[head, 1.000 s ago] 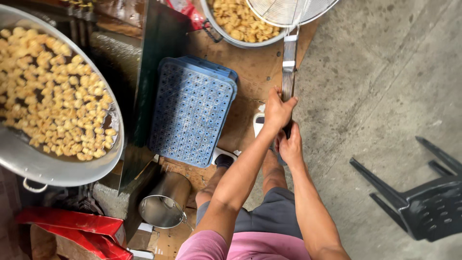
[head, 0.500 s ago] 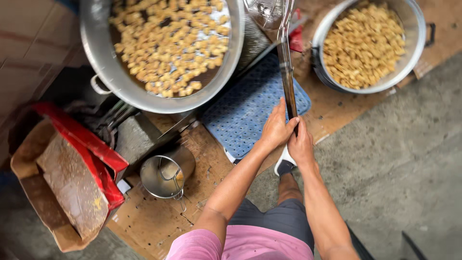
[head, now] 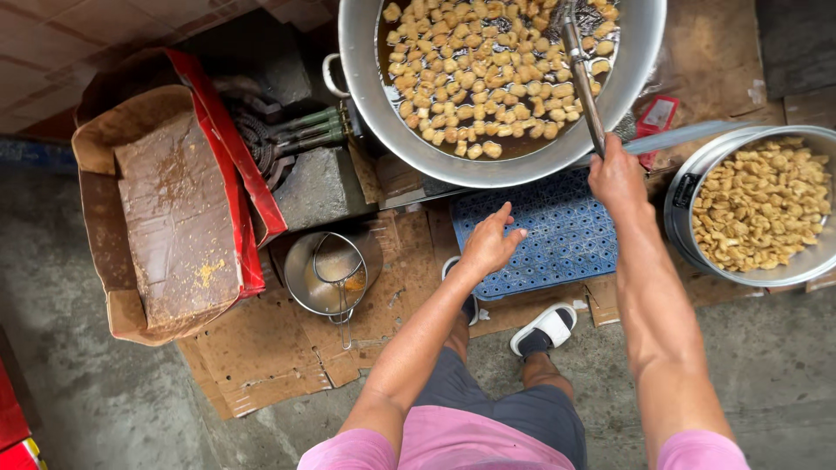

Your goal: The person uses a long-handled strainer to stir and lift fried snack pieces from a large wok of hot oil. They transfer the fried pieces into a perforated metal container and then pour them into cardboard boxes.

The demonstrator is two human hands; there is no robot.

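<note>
My right hand [head: 616, 178] grips the long handle [head: 582, 78], so the hot oil stays far away. It dips into the wok [head: 366, 78] of frying bits [head: 488, 70]. My left hand [head: 489, 246] hangs open over the blue crate [head: 557, 235], holding nothing.

A grey concrete floor [head: 104, 383] carries flattened cardboard sheets [head: 261, 365] (stained and torn), on which rest a blue perforated crate [head: 557, 235], a small metal pot [head: 326, 274] and an open cardboard box [head: 165, 209].

The person wears a pink short-sleeved shirt [head: 470, 444], dark grey shorts [head: 514, 409] and white-strapped sandals [head: 547, 326].
</note>
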